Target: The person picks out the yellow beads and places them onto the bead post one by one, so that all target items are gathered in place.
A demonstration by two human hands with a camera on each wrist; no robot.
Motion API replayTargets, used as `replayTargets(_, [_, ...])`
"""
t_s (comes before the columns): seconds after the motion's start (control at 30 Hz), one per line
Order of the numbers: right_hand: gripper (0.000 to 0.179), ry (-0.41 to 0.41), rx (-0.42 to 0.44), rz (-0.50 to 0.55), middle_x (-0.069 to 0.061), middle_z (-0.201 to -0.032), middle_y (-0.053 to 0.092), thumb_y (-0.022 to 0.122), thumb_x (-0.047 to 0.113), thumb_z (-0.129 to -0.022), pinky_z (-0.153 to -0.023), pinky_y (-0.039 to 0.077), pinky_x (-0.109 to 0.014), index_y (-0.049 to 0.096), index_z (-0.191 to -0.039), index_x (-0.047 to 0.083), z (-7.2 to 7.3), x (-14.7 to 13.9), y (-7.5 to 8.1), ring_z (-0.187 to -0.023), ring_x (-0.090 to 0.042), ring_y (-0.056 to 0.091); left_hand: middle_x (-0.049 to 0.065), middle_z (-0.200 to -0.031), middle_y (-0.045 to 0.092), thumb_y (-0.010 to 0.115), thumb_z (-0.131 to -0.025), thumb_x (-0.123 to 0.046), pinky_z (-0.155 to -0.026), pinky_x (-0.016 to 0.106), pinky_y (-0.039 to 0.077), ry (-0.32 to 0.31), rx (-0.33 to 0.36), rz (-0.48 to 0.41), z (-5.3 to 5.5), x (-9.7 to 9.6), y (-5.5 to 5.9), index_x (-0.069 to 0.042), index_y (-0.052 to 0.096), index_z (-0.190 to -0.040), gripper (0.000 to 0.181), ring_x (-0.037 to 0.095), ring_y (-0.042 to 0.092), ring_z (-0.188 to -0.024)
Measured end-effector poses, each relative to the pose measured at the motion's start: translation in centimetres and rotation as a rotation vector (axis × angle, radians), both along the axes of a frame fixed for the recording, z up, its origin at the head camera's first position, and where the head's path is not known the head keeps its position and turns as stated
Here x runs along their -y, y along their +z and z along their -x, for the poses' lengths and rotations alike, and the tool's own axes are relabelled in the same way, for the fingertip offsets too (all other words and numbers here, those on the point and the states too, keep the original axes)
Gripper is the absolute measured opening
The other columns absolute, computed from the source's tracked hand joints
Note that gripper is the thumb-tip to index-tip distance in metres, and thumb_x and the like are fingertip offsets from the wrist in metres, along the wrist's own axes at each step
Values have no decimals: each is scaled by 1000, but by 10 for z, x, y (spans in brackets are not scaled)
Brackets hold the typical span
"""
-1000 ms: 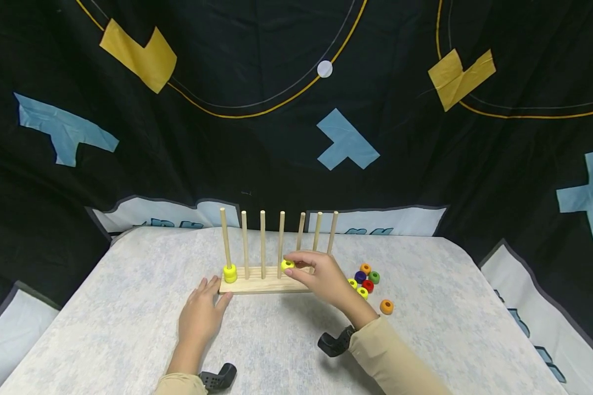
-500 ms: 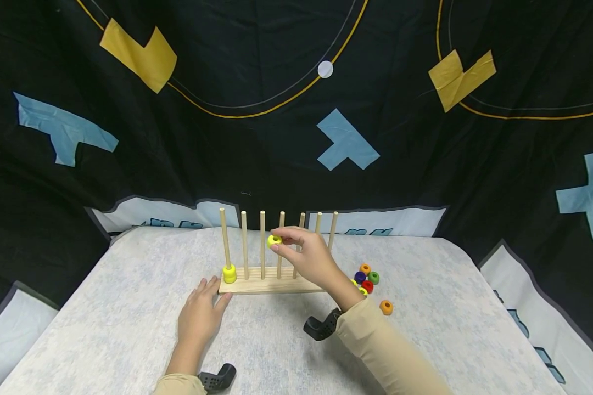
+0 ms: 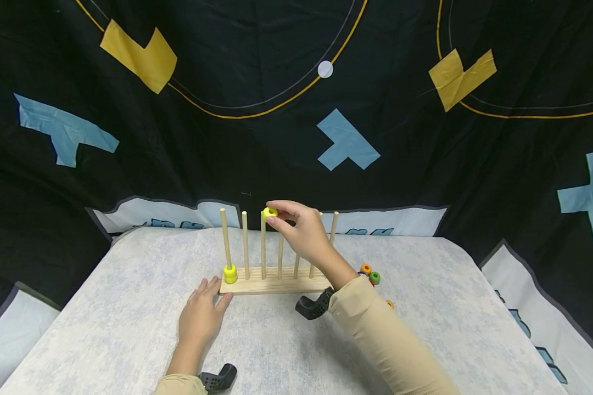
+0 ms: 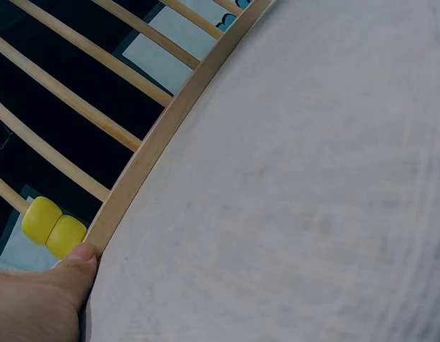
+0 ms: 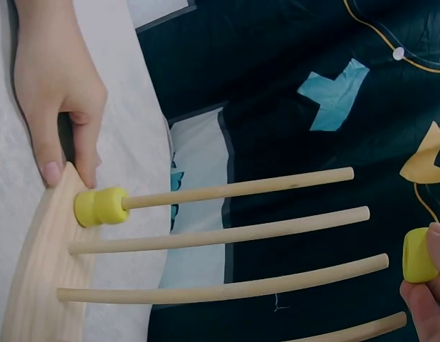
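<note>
A wooden peg stand with a flat base (image 3: 277, 285) and a row of upright pegs stands on the table. My left hand (image 3: 201, 312) grips the base's left end, thumb in front and fingers behind, as the right wrist view shows. Two yellow beads (image 4: 53, 228) are stacked at the bottom of the leftmost peg. My right hand (image 3: 306, 230) pinches another yellow bead (image 5: 417, 256) between thumb and fingers. In the head view that bead overlaps the top of the third peg from the left; in the right wrist view it sits just beyond the peg tips.
Loose beads lie right of the stand, among them an orange bead (image 3: 366, 269) and a green bead (image 3: 374, 277); my right forearm partly covers the group. Black wrist cameras (image 3: 313, 306) jut inward from both wrists. A dark patterned curtain (image 3: 277, 164) hangs behind the table.
My right hand has risen and moved left with the yellow bead, from low in front of the pegs up to peg-top height. My left hand has stayed on the base.
</note>
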State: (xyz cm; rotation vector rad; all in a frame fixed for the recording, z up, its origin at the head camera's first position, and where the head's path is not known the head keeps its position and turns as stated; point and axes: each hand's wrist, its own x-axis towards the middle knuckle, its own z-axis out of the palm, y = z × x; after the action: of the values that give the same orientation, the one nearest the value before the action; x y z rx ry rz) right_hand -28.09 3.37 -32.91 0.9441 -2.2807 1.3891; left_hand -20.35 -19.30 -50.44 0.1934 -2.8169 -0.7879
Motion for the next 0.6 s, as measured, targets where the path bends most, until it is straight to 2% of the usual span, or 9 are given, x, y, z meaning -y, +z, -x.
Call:
replayTargets(0.13, [34,-9,33,-6,-7,-121,72,72,13,-91,-88,61,-30,68,-124,6,9,4,5,-106,-18,71,16,-156,40,57,-101,-37,-122,58,21,-4,-1,-7,0,0,0,0,44,-147,60,39,27,-150])
replayTargets(0.33, [35,-40,67,-40,-4,-125,71,71,17,-93,-90,59,-23,67,-127,10,17,9,9,-110,-16,70,16,-155,41,57,-101,-36,-123,57,20,-8,-4,-7,1,0,0,0,45,-146,59,38,28,-149])
replayTargets(0.6, [36,-9,108,-42,-3,-125,70,71,18,-93,-90,58,-20,67,-128,11,26,20,12,-110,-14,69,17,-155,41,57,-101,-36,-123,56,20,-7,-5,-6,0,-1,0,1,45,-146,59,39,28,-149])
